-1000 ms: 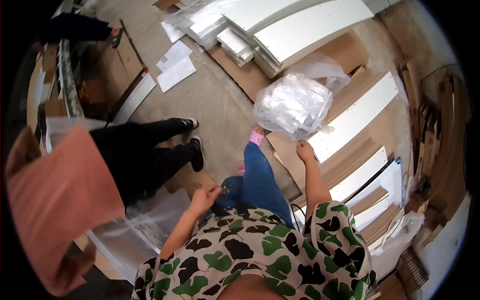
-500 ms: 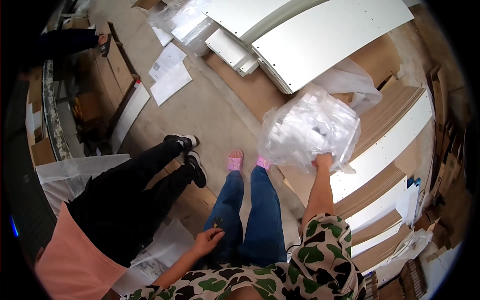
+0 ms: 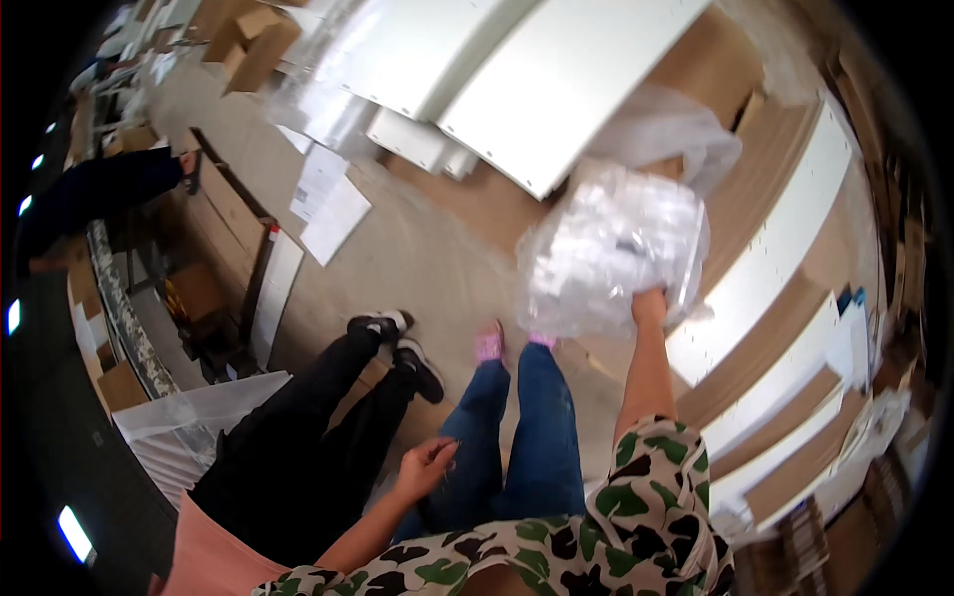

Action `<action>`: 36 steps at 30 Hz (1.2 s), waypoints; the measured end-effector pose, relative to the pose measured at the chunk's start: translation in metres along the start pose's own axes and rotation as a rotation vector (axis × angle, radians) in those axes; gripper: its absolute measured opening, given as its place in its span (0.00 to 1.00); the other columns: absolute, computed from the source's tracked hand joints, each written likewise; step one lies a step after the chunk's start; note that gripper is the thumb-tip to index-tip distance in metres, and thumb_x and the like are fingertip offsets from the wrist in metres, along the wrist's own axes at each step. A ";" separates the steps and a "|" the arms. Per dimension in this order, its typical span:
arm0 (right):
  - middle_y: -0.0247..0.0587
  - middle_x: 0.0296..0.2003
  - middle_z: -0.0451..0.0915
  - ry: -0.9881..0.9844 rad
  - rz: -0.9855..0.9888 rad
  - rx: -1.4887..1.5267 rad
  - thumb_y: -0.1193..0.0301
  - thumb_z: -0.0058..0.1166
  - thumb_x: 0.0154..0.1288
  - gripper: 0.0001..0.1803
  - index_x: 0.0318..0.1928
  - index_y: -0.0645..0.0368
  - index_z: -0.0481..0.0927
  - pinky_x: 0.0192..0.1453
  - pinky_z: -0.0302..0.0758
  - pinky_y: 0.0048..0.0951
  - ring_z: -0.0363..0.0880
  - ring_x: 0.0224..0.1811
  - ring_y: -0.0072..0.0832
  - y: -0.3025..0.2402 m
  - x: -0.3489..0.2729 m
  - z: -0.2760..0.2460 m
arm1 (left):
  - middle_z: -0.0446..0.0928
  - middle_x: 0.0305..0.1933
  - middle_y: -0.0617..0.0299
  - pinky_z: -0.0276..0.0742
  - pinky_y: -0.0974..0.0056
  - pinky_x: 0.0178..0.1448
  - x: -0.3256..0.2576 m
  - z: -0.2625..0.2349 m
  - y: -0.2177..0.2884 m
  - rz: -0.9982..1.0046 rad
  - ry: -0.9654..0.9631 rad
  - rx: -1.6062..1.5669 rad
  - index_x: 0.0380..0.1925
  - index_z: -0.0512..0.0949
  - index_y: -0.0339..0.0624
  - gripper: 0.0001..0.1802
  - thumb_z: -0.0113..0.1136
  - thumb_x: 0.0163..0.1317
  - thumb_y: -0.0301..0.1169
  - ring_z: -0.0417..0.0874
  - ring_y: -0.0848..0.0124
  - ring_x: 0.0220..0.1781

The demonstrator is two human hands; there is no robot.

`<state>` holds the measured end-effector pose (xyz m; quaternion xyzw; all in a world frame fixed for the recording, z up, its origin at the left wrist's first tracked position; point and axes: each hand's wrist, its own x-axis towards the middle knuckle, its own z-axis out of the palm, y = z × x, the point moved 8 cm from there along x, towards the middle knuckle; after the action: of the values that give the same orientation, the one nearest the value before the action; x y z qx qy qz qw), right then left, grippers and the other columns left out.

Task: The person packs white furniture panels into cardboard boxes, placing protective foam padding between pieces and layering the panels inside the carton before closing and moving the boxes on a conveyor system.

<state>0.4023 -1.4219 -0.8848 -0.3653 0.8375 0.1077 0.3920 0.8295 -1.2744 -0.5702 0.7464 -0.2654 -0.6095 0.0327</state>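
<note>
My right hand (image 3: 649, 305) is closed on a large clear plastic bag (image 3: 621, 243) and holds it out at arm's length. White pieces show through the crinkled film, blurred, so I cannot make out their kind. The fingertips are partly lost in the bag's folds. My left hand (image 3: 425, 469) hangs in front of my jeans, its fingers curled together and the thumb against them. Whatever those fingers hold, if anything, is too small to name. Just past the bag lies a stack of white panels (image 3: 576, 89) with small holes along the edges.
Brown and white boards (image 3: 760, 288) lie in stacks along the right. Close on my left stands a person in black trousers (image 3: 298, 437). White paper sheets (image 3: 333, 214) lie on the concrete floor. An open cardboard box (image 3: 253, 45) and another person's arm (image 3: 119, 189) are farther left.
The view has swung, and the panels appear farther left and higher. My right hand still grips the bag. My left hand has risen slightly, with its fingers drawn in.
</note>
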 end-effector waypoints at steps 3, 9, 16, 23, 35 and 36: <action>0.61 0.40 0.78 0.142 -0.038 -0.075 0.64 0.52 0.54 0.27 0.51 0.69 0.67 0.49 0.75 0.42 0.77 0.44 0.49 0.022 0.001 -0.019 | 0.78 0.31 0.64 0.72 0.73 0.37 0.010 0.011 -0.017 -0.002 -0.063 0.056 0.41 0.78 0.34 0.12 0.56 0.62 0.32 0.76 0.79 0.32; 0.54 0.35 0.76 0.358 -0.015 -0.108 0.65 0.50 0.53 0.24 0.51 0.60 0.69 0.36 0.75 0.48 0.78 0.36 0.49 -0.006 -0.103 -0.081 | 0.79 0.29 0.59 0.73 0.70 0.38 0.016 0.029 0.023 0.119 -0.119 0.171 0.42 0.77 0.37 0.14 0.57 0.61 0.34 0.77 0.75 0.31; 0.50 0.35 0.74 0.484 -0.407 0.547 0.75 0.50 0.57 0.23 0.55 0.61 0.68 0.36 0.75 0.36 0.77 0.32 0.40 -0.043 -0.303 -0.147 | 0.74 0.49 0.56 0.74 0.68 0.49 0.030 0.092 0.131 0.101 -0.398 -0.349 0.62 0.57 0.36 0.32 0.56 0.63 0.35 0.76 0.71 0.48; 0.42 0.45 0.75 -0.270 -0.398 1.255 0.68 0.52 0.62 0.20 0.53 0.59 0.67 0.49 0.71 0.28 0.75 0.44 0.30 -0.129 -0.329 -0.140 | 0.76 0.43 0.63 0.71 0.71 0.46 0.032 0.086 0.229 0.363 -0.373 -0.300 0.50 0.70 0.36 0.23 0.62 0.57 0.33 0.73 0.78 0.44; 0.50 0.37 0.77 0.064 -0.018 1.313 0.64 0.60 0.53 0.26 0.45 0.72 0.69 0.41 0.75 0.33 0.79 0.34 0.36 -0.279 -0.144 -0.215 | 0.77 0.36 0.45 0.73 0.54 0.44 0.219 -0.099 0.412 0.794 0.211 0.345 0.35 0.79 0.40 0.17 0.54 0.57 0.42 0.77 0.52 0.40; 0.52 0.38 0.77 0.295 -0.031 1.069 0.61 0.63 0.50 0.29 0.45 0.73 0.69 0.43 0.75 0.34 0.79 0.36 0.38 -0.283 -0.130 -0.227 | 0.77 0.35 0.45 0.73 0.52 0.43 0.240 -0.132 0.436 0.951 0.420 0.397 0.32 0.80 0.39 0.14 0.54 0.56 0.39 0.77 0.51 0.39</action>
<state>0.5234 -1.6600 -0.6071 -0.1389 0.8162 -0.3902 0.4028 0.8243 -1.7884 -0.5883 0.6414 -0.6706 -0.3041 0.2152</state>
